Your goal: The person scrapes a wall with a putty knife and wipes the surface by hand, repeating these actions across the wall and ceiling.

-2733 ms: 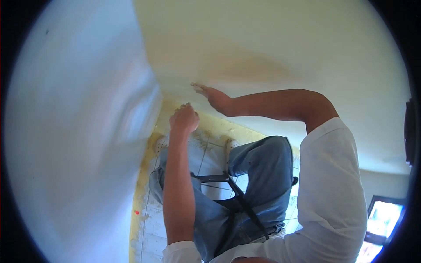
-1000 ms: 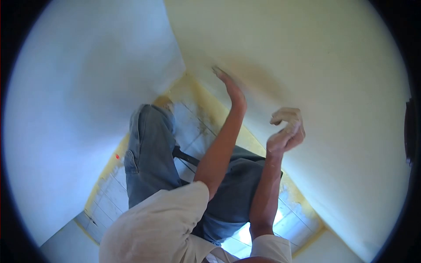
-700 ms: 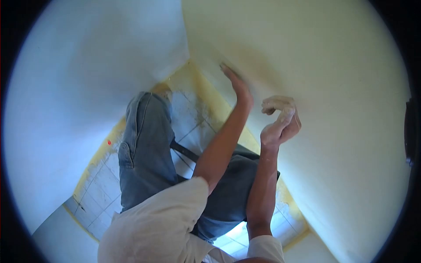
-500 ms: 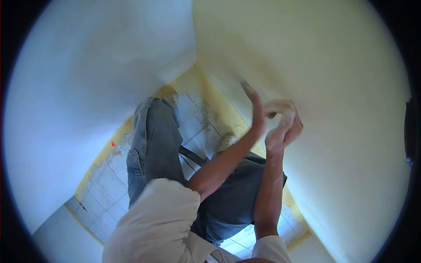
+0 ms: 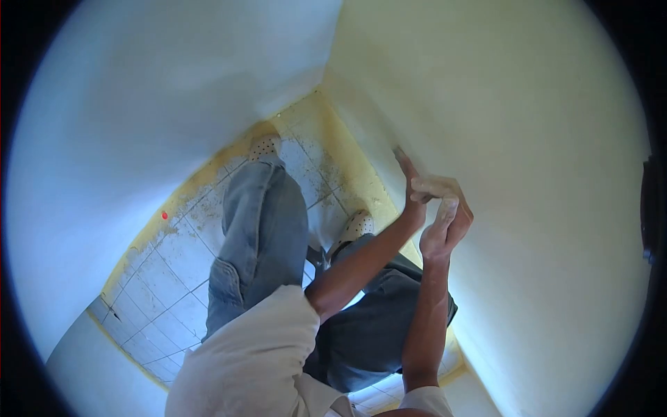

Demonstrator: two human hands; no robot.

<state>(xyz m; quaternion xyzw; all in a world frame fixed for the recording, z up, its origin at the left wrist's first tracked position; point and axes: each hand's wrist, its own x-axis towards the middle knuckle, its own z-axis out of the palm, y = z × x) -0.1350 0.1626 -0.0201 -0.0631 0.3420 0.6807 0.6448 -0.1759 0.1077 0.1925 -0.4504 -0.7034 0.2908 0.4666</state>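
My left hand (image 5: 410,186) is held edge-on beside the yellowish wall (image 5: 542,139), its fingers stretched out and nothing visible in it. Close against it, my right hand (image 5: 450,219) has bent fingers and a thumb standing apart from them, with a gap between. The right fingertips overlap the left palm in this view. Whitish dust coats the right fingers and thumb. Both hands are in front of my bent knee in dark grey trousers (image 5: 375,326).
A bluish-white wall (image 5: 153,125) meets the yellowish one at a corner. Below lies a dirty tiled floor (image 5: 174,257) with yellow-stained edges and a small red spot (image 5: 165,216). My spotted shoes (image 5: 359,224) stand near the walls. A dark object (image 5: 317,257) lies between my legs.
My hands have come closer together, the right fingers now overlapping the left palm. The view has shifted, showing more floor and the left shoe more fully.
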